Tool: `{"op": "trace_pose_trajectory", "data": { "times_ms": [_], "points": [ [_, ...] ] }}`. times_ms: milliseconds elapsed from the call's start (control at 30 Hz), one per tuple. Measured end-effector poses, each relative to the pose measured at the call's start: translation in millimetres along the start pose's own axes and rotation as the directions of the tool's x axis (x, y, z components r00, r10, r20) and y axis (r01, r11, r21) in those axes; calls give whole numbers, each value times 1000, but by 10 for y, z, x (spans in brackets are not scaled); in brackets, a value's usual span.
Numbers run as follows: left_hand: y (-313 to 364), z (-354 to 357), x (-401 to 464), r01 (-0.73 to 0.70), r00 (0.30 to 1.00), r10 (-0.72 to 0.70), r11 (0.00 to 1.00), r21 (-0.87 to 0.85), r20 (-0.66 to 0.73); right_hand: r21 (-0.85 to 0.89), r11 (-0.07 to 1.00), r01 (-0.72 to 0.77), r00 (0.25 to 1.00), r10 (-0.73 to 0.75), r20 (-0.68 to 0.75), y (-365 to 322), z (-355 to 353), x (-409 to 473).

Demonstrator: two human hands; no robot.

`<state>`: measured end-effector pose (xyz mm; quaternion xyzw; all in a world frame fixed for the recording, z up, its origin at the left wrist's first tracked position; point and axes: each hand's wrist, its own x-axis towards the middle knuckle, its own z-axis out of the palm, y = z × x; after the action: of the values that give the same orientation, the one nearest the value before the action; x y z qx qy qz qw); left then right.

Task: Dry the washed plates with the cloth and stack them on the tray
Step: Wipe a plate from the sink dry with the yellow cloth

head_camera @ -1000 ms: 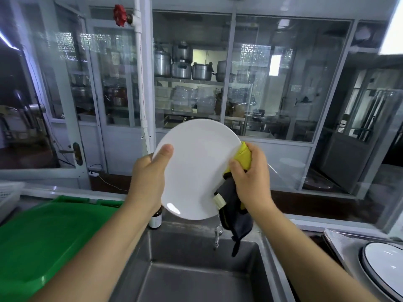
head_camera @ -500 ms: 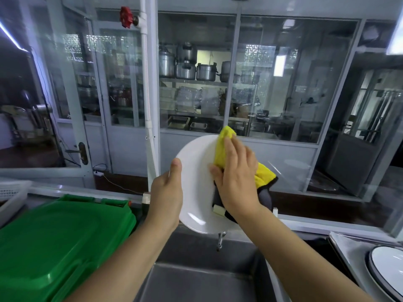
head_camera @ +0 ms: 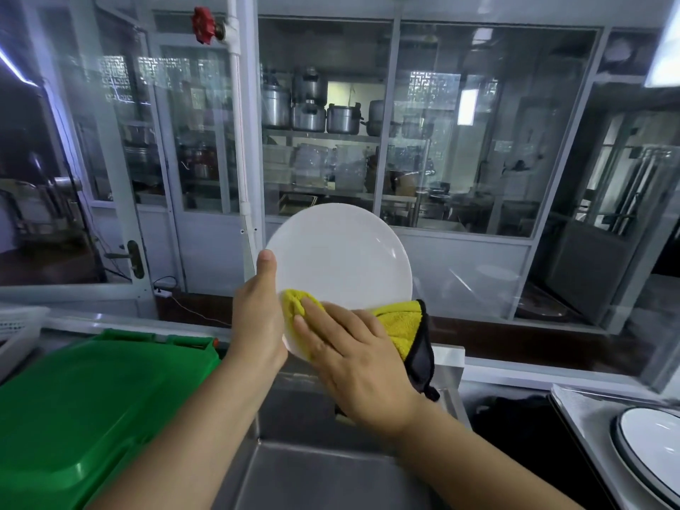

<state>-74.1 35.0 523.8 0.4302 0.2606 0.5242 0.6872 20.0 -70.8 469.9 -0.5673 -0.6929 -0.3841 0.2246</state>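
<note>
The plate (head_camera: 338, 255) stood nearly upright above the sink (head_camera: 323, 469), its left rim pinched by our left hand (head_camera: 259, 318), while our right hand (head_camera: 353, 362) pressed the cloth (head_camera: 397, 322) flat-fingered against its lower face, the tray (head_camera: 574, 406) lying off to our right

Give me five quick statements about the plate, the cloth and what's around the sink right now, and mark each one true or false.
1. The left hand holds the white plate at its edge, thumb on the rim. True.
2. The right hand presses the yellow cloth flat against the plate's lower part. True.
3. The plate lies flat in the sink. False: it is held up above the sink, tilted toward the camera.
4. The green lid is to the right of the sink. False: it is on the left.
5. A dark-rimmed plate sits on the tray at right. True.
</note>
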Motion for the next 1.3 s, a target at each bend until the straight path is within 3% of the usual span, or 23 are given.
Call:
{"op": "trace_pose_trajectory", "data": {
  "times_ms": [133, 300, 400, 467, 533, 633, 700, 833, 933, 1033, 1100, 1200, 1300],
  "points": [
    [3, -69, 4, -24, 1000, 23, 998, 57, 16, -64, 997, -52, 996, 47, -70, 248, -73, -173],
    [36, -108, -22, -101, 992, 88, 985, 143, 94, -85, 931, -354, 934, 348, -76, 489, -151, -96],
    [56, -127, -36, -124, 988, 106, 979, 164, 111, -68, 900, -431, 900, 424, -101, 593, -198, 49],
    [58, -141, -35, -135, 989, 122, 978, 159, 87, -16, 887, -462, 882, 457, -117, 638, -227, 126],
    [67, -159, -30, -137, 990, 132, 982, 128, 47, 148, 852, -503, 842, 521, -142, 652, -230, 169],
    [77, -201, -24, -100, 995, 101, 994, 33, -13, 506, 637, -581, 658, 734, -169, 650, -240, 240],
    [53, -226, -22, -101, 995, 101, 995, 4, -24, 678, 413, -608, 542, 840, -26, 616, -253, 286],
    [25, -242, 20, -109, 994, 110, 993, 54, -15, 859, -95, -503, 486, 791, 372, 534, -312, 275],
    [0, -266, 98, -114, 993, 120, 978, 175, -20, 858, -166, -486, 508, 745, 432, 490, -380, 270],
    [-11, -253, 201, -90, 995, 96, 954, 285, -6, 864, -144, -483, 471, 789, 395, 439, -379, 294],
    [8, -213, 238, -58, 997, 71, 924, 378, -19, 879, -51, -475, 459, 837, 297, 393, -340, 297],
    [-5, -157, 79, 45, 998, -53, 961, 273, 22, 756, 355, -551, 534, 845, -8, 287, -269, 251],
    [28, -58, -180, 209, 942, -209, 977, 28, 263, 456, 752, -476, 724, 629, -282, 173, -162, 155]
  ]
}}
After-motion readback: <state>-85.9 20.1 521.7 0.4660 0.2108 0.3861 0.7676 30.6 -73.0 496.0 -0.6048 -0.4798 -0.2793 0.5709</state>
